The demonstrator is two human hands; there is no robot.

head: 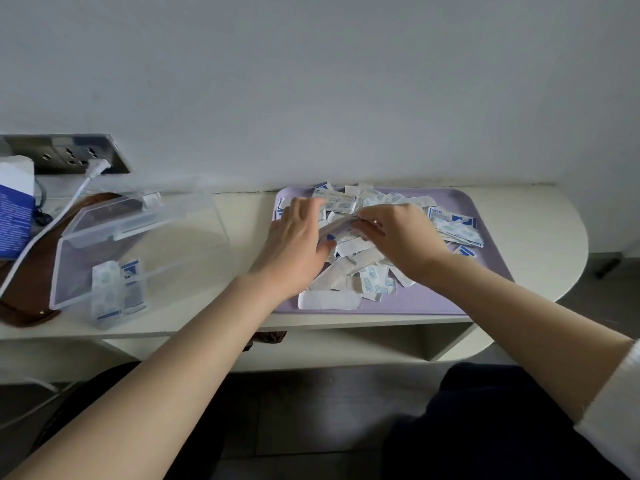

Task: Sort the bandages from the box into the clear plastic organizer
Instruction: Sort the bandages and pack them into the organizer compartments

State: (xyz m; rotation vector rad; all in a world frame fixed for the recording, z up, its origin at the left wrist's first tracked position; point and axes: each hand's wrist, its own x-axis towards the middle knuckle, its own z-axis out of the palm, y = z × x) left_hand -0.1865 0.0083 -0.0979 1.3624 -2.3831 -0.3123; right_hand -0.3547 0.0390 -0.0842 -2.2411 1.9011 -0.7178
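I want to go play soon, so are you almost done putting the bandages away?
Not nearly. A few bandages already stand in the clear organizer. The left hand and right hand grip a small stack above the purple tray, where a big pile remains.

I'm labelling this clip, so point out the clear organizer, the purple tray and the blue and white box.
clear organizer (166, 244): head view, bare transparent wall.
purple tray (415, 303): head view, bare near strip.
blue and white box (15, 220): head view, blue printed face.
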